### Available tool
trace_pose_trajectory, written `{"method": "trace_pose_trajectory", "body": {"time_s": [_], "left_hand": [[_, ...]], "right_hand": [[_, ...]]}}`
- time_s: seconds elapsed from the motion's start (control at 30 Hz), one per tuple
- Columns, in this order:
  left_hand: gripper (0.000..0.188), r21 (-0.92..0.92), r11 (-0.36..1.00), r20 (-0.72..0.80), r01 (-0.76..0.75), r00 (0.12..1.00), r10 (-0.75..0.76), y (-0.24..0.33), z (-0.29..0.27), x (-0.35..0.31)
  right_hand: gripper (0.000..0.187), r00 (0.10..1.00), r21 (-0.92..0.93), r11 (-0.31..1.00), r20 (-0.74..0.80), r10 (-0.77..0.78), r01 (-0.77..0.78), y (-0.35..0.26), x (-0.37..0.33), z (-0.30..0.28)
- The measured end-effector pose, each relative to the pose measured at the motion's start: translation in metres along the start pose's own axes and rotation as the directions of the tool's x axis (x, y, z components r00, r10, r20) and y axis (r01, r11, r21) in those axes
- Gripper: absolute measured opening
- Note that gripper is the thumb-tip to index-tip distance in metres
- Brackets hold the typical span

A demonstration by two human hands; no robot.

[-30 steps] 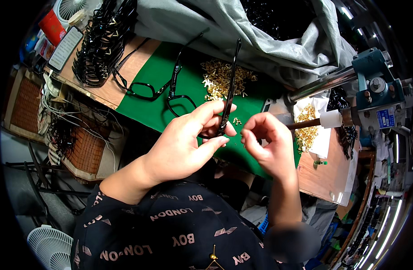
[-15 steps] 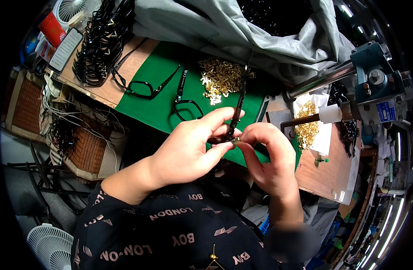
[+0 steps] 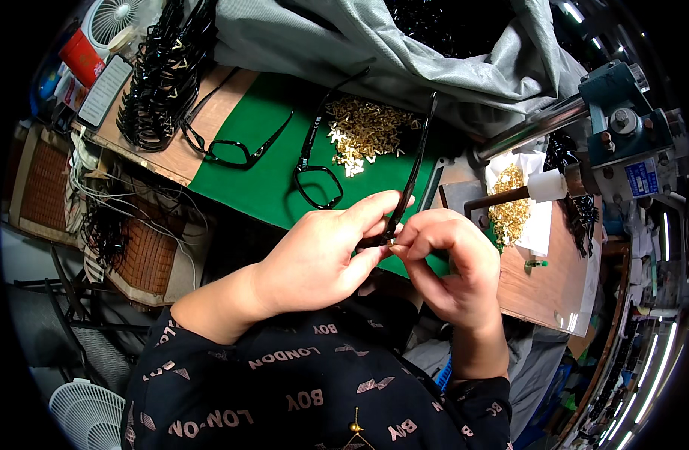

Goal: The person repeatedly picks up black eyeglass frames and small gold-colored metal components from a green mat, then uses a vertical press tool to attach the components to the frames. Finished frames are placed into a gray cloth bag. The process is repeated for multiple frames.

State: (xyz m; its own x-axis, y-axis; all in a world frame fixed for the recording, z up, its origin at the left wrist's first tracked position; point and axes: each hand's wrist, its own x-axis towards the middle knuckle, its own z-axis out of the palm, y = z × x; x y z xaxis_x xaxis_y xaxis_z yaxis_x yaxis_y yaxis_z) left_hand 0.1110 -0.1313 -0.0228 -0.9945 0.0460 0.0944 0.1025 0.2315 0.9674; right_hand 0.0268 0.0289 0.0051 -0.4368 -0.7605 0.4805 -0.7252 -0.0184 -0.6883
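My left hand (image 3: 307, 259) is closed around a black eyeglass frame (image 3: 320, 202). One rim shows beyond its knuckles, while the other is mostly covered by the fingers. A dark temple arm (image 3: 418, 154) rises from the grip toward the grey cloth. My right hand (image 3: 457, 259) pinches a tiny shiny piece (image 3: 392, 241) against the frame, at the tip of my left thumb. That piece looks gold, but the fingers hide most of it. Just beyond the hands, a pile of small gold metal pieces (image 3: 367, 131) lies on the green mat (image 3: 247, 187).
Another black eyeglass frame (image 3: 232, 154) rests at the mat's left, near a stack of black frames (image 3: 160, 90). At right stand a bench machine with a metal rod (image 3: 502, 199) and more gold pieces (image 3: 511, 217) on white paper. Grey cloth (image 3: 299, 37) drapes the back.
The raised temple arm has tilted to the right, and the frame's visible rim is less covered by my left hand. Both hands stay together, with the right fingers curled a little more.
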Motion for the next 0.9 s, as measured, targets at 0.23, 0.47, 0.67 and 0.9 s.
{"method": "trace_pose_trajectory", "body": {"time_s": [0.23, 0.47, 0.67, 0.9], "left_hand": [[0.050, -0.085, 0.993, 0.057, -0.078, 0.995, 0.083, -0.002, 0.002, -0.001], [0.035, -0.619, 0.782, 0.002, -0.074, 0.995, 0.097, 0.015, 0.015, 0.017], [0.041, -0.815, 0.579, 0.060, -0.018, 0.991, 0.116, 0.039, 0.054, 0.077], [0.050, -0.836, 0.548, 0.096, -0.037, 0.972, 0.213, 0.049, 0.087, 0.121]], "right_hand": [[0.026, 0.976, 0.147, 0.971, -0.082, 0.202, -0.189, 0.009, -0.008, 0.003], [0.024, 0.908, 0.694, 0.647, 0.025, 0.418, -0.317, 0.020, -0.030, -0.011], [0.012, 0.808, 0.322, 0.916, -0.457, 0.372, -0.239, 0.025, -0.066, -0.033], [0.014, 0.683, 0.411, 0.857, -0.530, 0.503, -0.312, 0.044, -0.069, -0.087]]}}
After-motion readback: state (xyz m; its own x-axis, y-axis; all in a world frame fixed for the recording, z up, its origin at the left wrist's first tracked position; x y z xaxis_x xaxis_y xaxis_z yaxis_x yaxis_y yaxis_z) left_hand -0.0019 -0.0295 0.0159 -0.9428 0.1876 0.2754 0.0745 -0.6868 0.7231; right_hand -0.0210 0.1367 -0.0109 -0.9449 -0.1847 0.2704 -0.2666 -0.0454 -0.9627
